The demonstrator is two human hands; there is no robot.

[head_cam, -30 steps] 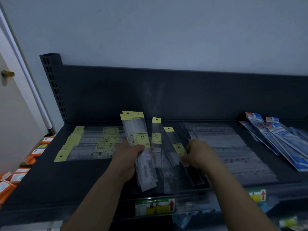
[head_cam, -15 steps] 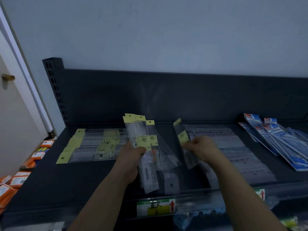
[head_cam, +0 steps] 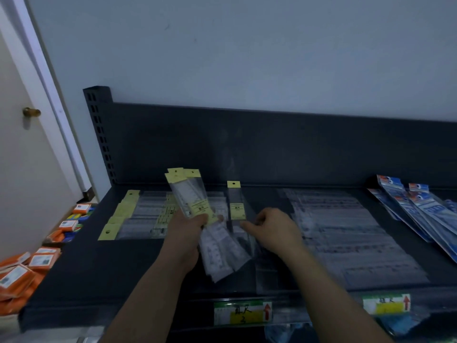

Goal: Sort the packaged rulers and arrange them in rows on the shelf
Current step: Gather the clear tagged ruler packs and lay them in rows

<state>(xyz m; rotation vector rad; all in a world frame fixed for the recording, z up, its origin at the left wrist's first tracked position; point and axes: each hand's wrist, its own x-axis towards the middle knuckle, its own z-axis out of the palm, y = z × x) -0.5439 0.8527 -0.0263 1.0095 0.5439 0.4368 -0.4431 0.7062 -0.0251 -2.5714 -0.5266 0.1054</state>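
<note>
Left hand grips a fanned bundle of packaged rulers around its middle. The fingers are curled over the front, the yellow header cards point up and away from me, and the clear tails hang below my palm over the dark shelf. Right hand is just beside the bundle with its fingers curled and the fingertips at the lower right edge of a single packaged ruler. That ruler points toward the back panel, yellow header farthest from me. Whether I actually pinch it or only touch it, I cannot tell; motion blur hides the contact. To the left on the shelf, a row of yellow-headed ruler packs lies flat and overlapping, headers toward the left edge. To the right of my hands, a row of clear packs lies flat with the print too faint to read. At far right, blue-printed packs lie angled and overlapping. Two price labels with red arrows sit on the front rail, a near label and a right label. Orange boxes are heaped on the floor at left, below a door knob.
</note>
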